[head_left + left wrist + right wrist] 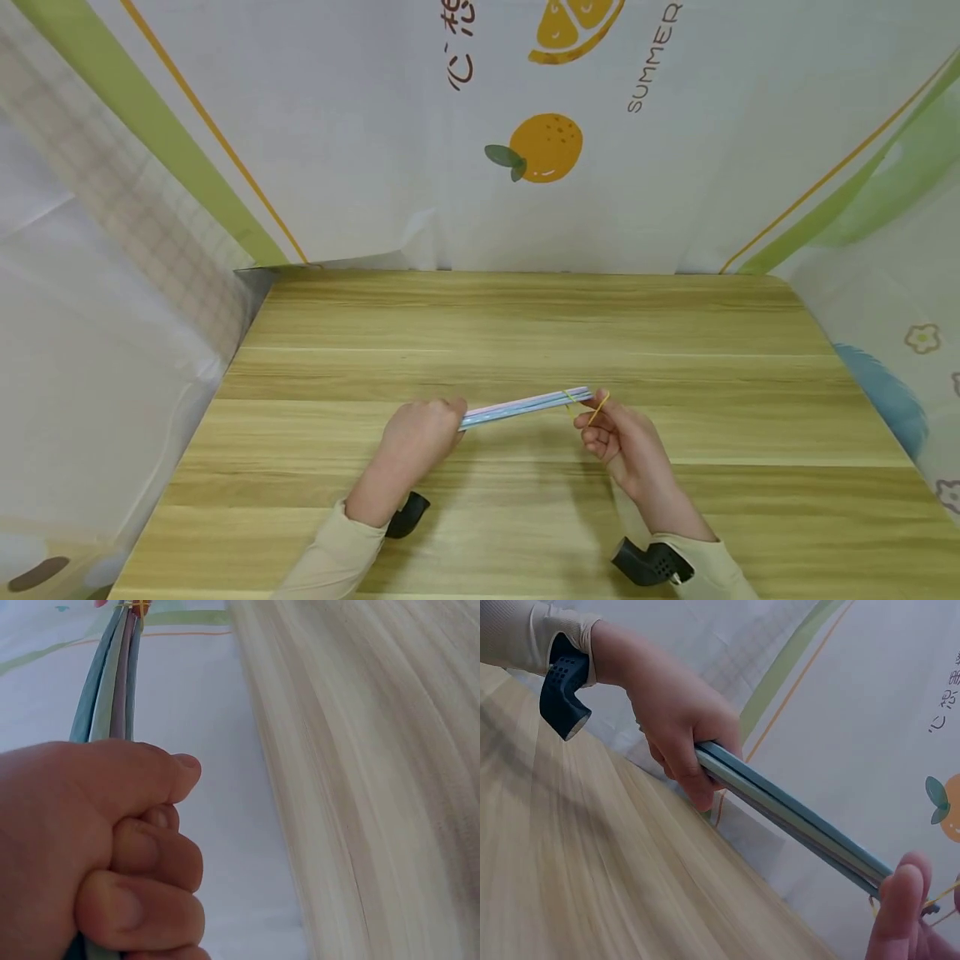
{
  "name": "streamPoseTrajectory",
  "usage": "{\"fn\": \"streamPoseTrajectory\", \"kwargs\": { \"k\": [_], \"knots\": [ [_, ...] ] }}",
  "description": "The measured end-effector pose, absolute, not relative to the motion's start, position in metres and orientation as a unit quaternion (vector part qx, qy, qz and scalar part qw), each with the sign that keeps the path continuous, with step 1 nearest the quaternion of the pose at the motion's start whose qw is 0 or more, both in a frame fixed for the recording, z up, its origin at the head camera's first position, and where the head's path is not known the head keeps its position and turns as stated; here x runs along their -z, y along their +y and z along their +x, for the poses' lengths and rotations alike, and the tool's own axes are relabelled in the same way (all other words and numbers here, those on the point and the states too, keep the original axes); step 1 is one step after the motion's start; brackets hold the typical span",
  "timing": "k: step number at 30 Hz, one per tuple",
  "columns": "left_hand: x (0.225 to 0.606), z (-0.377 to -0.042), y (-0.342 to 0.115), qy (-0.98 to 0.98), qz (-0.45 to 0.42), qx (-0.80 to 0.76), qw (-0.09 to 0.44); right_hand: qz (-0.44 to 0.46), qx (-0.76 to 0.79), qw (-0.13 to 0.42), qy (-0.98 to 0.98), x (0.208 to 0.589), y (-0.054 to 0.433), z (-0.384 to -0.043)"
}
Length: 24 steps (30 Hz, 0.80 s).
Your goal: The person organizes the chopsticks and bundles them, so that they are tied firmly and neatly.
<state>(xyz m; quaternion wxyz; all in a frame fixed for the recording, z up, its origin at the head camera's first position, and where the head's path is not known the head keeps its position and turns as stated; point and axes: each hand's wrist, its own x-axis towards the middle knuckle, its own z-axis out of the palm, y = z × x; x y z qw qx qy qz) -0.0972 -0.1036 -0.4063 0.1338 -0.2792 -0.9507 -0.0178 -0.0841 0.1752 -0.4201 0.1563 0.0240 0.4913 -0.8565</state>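
Note:
A bundle of slim pastel straws (521,407), blue, greenish and pink, spans the space between the two hands above the table. My left hand (422,435) grips its near-left end in a fist, fingers curled round it in the left wrist view. A thin yellow rubber band (599,407) circles the straws close to their right end and stretches over to my right hand (628,446). That hand's fingers and thumb hold the stretched loop right at the straw tips. In the right wrist view, its fingertips (901,904) partly hide the bundle's end.
Beneath the hands lies a wood-grain table (525,325). A white printed cloth (360,167) with orange fruit pictures hangs behind its far edge, and more cloth stands at both sides. Each wrist carries a black camera mount (648,562).

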Motion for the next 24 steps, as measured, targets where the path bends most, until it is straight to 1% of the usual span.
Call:
{"fn": "streamPoseTrajectory", "kwargs": {
  "k": [8,16,24],
  "knots": [
    [0.404,-0.095,-0.103,-0.945,-0.293,0.002,0.143,0.014,0.848,0.188,0.495,0.421,0.180,-0.091],
    [0.402,-0.097,-0.102,-0.944,-0.306,0.015,0.123,-0.010,0.832,0.203,0.516,0.414,0.176,-0.094],
    [0.402,-0.097,-0.103,-0.942,-0.309,0.014,0.132,-0.013,0.812,0.207,0.545,0.409,0.169,-0.094]
  ]
}}
